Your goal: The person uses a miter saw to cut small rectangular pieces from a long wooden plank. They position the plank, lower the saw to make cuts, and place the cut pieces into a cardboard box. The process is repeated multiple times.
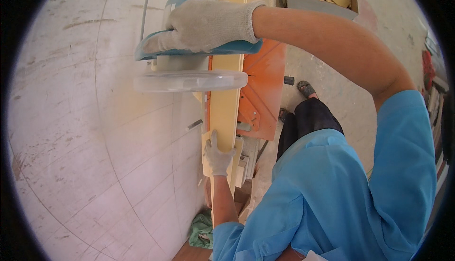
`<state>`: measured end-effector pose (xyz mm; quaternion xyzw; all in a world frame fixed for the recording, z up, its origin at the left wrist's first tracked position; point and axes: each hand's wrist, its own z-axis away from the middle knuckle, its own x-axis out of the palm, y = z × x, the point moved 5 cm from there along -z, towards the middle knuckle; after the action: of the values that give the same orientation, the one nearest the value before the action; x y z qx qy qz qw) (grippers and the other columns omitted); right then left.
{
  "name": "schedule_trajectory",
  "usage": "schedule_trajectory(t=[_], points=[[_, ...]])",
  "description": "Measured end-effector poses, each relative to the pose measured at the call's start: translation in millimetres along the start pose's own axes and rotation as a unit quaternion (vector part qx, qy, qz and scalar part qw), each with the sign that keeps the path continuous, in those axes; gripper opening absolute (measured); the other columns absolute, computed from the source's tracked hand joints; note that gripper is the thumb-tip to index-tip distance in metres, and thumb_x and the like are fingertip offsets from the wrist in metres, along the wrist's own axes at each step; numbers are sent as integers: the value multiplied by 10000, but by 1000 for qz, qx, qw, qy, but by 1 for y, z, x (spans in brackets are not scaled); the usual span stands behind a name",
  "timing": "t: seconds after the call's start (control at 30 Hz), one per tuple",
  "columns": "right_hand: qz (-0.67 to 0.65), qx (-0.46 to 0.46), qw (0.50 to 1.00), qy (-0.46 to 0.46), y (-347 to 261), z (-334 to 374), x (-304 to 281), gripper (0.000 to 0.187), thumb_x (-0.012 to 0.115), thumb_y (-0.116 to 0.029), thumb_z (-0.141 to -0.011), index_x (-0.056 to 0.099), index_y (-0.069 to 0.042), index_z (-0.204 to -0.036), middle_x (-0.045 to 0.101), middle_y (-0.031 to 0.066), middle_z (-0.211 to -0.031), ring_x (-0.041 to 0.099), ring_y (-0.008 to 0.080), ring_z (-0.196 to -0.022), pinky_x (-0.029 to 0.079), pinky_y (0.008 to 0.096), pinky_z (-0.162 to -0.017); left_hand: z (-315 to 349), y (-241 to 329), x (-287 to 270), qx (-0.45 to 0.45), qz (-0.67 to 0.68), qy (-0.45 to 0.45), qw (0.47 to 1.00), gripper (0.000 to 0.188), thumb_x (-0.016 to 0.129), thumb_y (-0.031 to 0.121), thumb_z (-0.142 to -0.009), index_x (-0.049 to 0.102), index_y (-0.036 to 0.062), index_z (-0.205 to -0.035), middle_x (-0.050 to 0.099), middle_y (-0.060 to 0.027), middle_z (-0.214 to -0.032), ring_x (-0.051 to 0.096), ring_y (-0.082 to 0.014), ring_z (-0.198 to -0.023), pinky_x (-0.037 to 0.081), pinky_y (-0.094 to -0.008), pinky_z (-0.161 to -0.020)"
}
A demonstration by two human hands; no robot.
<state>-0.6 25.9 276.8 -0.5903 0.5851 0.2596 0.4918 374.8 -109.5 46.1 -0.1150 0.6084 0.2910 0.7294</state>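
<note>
A grey knit glove covers my right hand [206, 26], which is closed over the blue handle [227, 48] of a cutting saw. Below that handle the saw's clear round guard [189, 81] crosses above a long pale-yellow board [223, 114]. The blade itself cannot be made out. Nearer to me, my gloved left hand [219, 159] lies on the same board with its fingers spread, pressing on it. The board runs along the saw's orange table [268, 76] and passes under the guard.
A scuffed pale wall [95, 133] rises close along the left. At the top right stands a box [322, 3] with several yellow offcuts. Green cloth [201, 230] lies low by the wall. My sandalled foot [306, 89] is on the concrete floor [327, 62] beside the table.
</note>
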Motion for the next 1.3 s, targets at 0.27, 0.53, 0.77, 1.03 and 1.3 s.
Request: schedule_trajectory(t=[0.27, 0.53, 0.77, 1.03, 1.3], points=[[33, -15, 999, 16, 3, -2, 9, 616, 605, -70, -977, 507, -304, -1539, 721, 109, -860, 718, 219, -684, 630, 330, -606, -4, 6, -2, 17, -8, 30, 999, 1054, 926, 216, -540, 490, 157, -1498, 595, -180, -1167, 608, -406, -1093, 528, -512, -915], [12, -20, 999, 25, 3, 1, 6, 543, 602, -127, -995, 544, -316, -1501, 697, 113, -825, 715, 234, -677, 624, 347, -623, -11, 7, -1, -24, 20, -20, 999, 1028, 904, 296, -587, 469, 182, -1511, 574, -199, -1233, 560, -431, -1160, 488, -530, -995], [-83, 41, 996, -2, 6, 6, -2, 364, 448, -383, -1105, 684, -277, -1361, 720, 121, -870, 726, 211, -680, 631, 352, -668, -7, 11, -3, 33, 4, 35, 999, 1034, 910, 215, -575, 475, 152, -1512, 593, -195, -1222, 603, -416, -1136, 525, -511, -946], [-77, 39, 996, -6, 8, 4, 7, 364, 422, -255, -1115, 672, -311, -1374, 713, 112, -850, 718, 212, -693, 622, 345, -667, -5, 1, 3, -17, 24, -3, 1000, 1048, 904, 310, -584, 456, 202, -1525, 565, -225, -1274, 559, -434, -1171, 485, -535, -1002], [-296, 106, 948, 42, 35, 61, 39, 545, 491, -563, -1050, 725, -92, -1192, 675, 189, -807, 668, 310, -751, 531, 418, -699, -7, 2, 3, -14, 16, -7, 1000, 1041, 908, 335, -598, 450, 192, -1522, 556, -220, -1273, 559, -438, -1172, 486, -553, -987]])
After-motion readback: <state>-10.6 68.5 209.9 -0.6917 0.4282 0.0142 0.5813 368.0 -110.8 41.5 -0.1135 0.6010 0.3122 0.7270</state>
